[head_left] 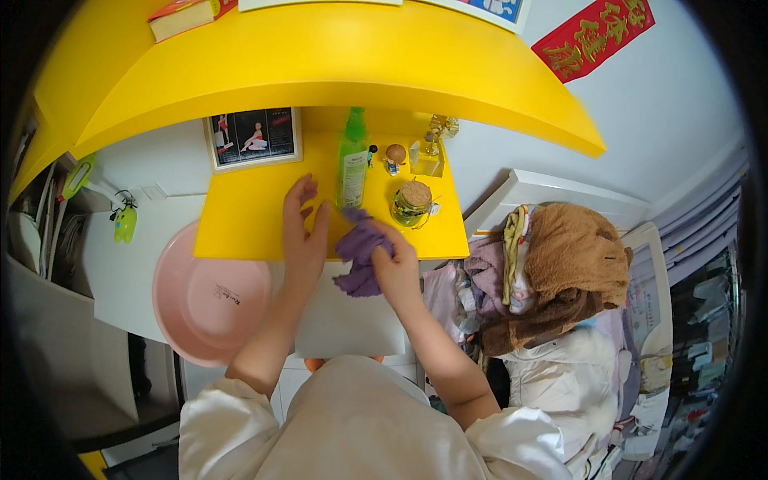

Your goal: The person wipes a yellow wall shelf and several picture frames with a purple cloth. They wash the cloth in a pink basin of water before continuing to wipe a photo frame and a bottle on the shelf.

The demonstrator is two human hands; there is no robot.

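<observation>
My right hand [396, 264] grips a crumpled purple cloth [361, 264] at the front edge of a yellow shelf [258, 210]. My left hand [305, 225] is raised over the shelf to the left of the cloth, its fingers curved and apart, holding nothing. Just beyond the cloth stands a green pump bottle [352, 165]. Right of the bottle are a small figurine [395, 159], a clear glass ornament [427, 157] and a cork-topped glass jar [411, 204]. A framed picture [255, 139] leans at the shelf's back left.
A pink plastic basin [210, 300] sits at the left, partly under the shelf. Above hangs a curved yellow upper shelf [336, 66] with a book [186, 18] on it. To the right, a brown plush cloth [576, 258] and clothes are piled up. A green toy [125, 225] is at the left.
</observation>
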